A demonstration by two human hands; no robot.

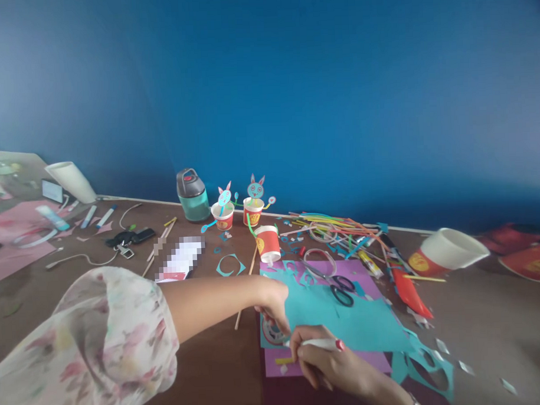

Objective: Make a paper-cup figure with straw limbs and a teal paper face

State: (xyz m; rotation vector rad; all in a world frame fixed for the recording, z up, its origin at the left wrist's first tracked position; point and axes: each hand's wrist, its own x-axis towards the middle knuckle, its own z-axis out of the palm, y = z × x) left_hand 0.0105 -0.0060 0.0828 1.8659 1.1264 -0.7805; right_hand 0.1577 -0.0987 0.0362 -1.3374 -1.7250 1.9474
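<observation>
My right hand [322, 357] grips a white marker [321, 343] with a red end, its tip hidden near the left edge of a turquoise paper sheet [345, 321]. Reaching in from the left, my left hand [276, 300] has its fingers bent down onto a round, printed ring like a roll of tape [271, 333], which lies on the turquoise sheet and is partly covered by the hand. Beneath is a purple sheet [333, 365]. Scissors [337, 290] with dark handles rest on the papers. A short yellow strip [284, 361] lies by my right fingers.
Two paper cups with rabbit-like figures [222, 215] [253, 210] stand by the wall; a third cup [268, 244] is nearer. A bottle [193, 194], phone-like blurred object [183, 258], keys [125, 250], colored pipe cleaners [341, 223], a large cup [449, 249] and paper scraps [430, 362] surround the sheets.
</observation>
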